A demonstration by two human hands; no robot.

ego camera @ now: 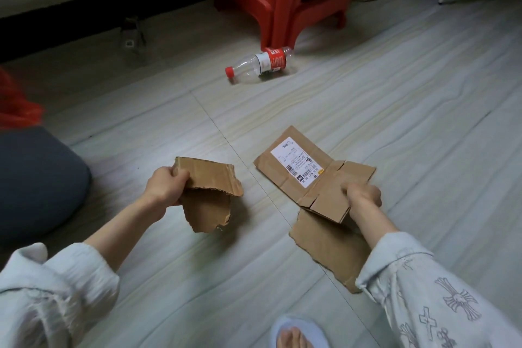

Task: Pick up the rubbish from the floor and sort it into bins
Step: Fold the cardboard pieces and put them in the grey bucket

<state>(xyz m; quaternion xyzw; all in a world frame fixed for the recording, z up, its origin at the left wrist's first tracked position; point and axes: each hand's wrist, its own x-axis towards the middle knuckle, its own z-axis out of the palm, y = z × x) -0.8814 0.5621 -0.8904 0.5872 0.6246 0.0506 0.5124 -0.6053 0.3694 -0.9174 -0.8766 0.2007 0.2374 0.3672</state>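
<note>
Both hands are loaded with cardboard, nothing binned yet by the look of it.

Left hand [166, 185]: grip closed on a torn scrap [207, 195], folded over itself, lifted clear of the floor [395, 121]. Fingers wrap its upper left corner and the ragged edge hangs down toward the person.

Right hand [363, 196]: grip closed on the flattened box [305, 178]. Its far panel, with the shipping label [298, 165], lies flat on the floor; the near torn end runs back under the right sleeve [423, 285]. Cannot tell if the box as a whole is off the floor.

Bottle [260, 65] is the remaining item: on its side, well ahead of both hands, its base just beside the leg of the red stool [282, 8]. Long axis runs left-right and slightly away, cap at the near left end, base at the far right.

Key relation: the bottle sits up and between the two hands, somewhat closer to the right-hand line. Neither hand is free, so my read is that the cardboard goes first, or gets stacked into one hand.

Bins: none clearly in view. A dark rounded shape [36, 178] and something red at the left edge may be related, but I cannot tell.

Risk: the box is hinged at its folds and may flop when lifted by one panel.
</note>
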